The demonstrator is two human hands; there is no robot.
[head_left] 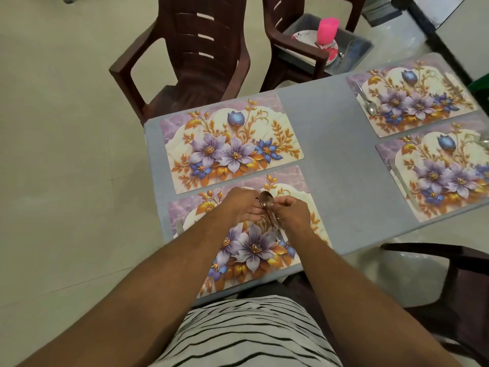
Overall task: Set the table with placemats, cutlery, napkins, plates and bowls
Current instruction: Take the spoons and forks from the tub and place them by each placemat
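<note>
Over the near placemat point(246, 242) at the table's point(330, 160) near left corner, both hands meet above the mat. Left hand point(242, 207) and right hand point(292, 211) curl their fingers around a bunch of cutlery point(267, 205), a spoon bowl pointing up. 3 more placemats lie on the table; the far right placemat point(412, 102) carries a spoon point(369, 103) along its left edge.

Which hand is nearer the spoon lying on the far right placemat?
Right. The right hand sits on the side toward that spoon; the left hand is beside it, farther away. Both hold cutlery over the near placemat.
</note>
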